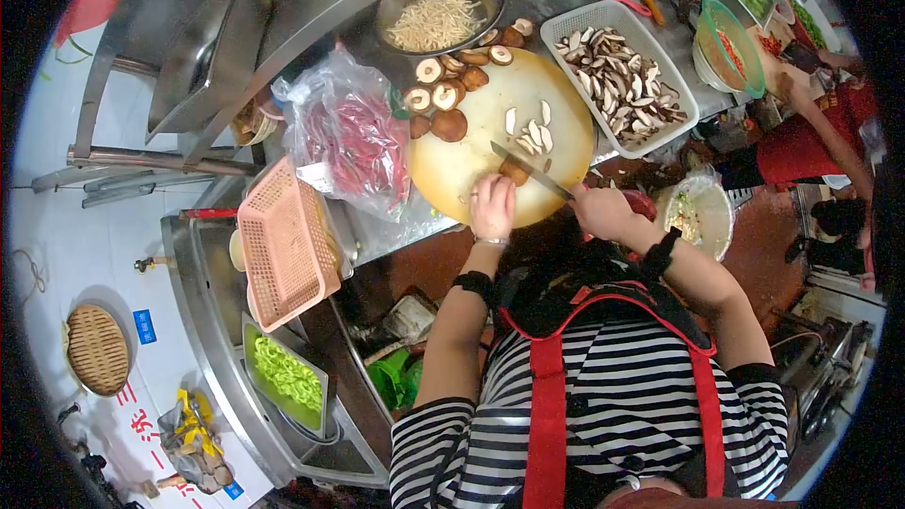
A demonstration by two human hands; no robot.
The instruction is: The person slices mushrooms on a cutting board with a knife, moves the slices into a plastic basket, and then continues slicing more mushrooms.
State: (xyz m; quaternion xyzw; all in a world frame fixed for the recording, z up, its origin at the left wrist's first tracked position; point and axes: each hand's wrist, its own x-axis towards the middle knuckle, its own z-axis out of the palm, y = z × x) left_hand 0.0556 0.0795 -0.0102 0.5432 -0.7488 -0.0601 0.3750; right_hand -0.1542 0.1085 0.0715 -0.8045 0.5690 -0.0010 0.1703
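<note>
My right hand [605,211] is wrapped round the handle of a kitchen knife [531,170], its blade lying across a brown shiitake mushroom [514,170]. The bent fingers of my left hand [492,207] hold that mushroom down on the round cutting board [452,165]. Pale mushroom slices [535,137] lie on the board just beyond the blade. Along the board's far left edge sit several whole shiitake mushrooms [450,125], some with white undersides up. To the right, a white plastic basket [686,104] holds many sliced mushrooms [627,85].
Left of the board stands a clear plastic bag [349,132] with reddish contents. A pink basket [283,254] and a tray of chopped greens [283,368] are farther left. Behind are a metal bowl [434,19] and red-handled scissors [626,3]. Another person [820,132] works at the right.
</note>
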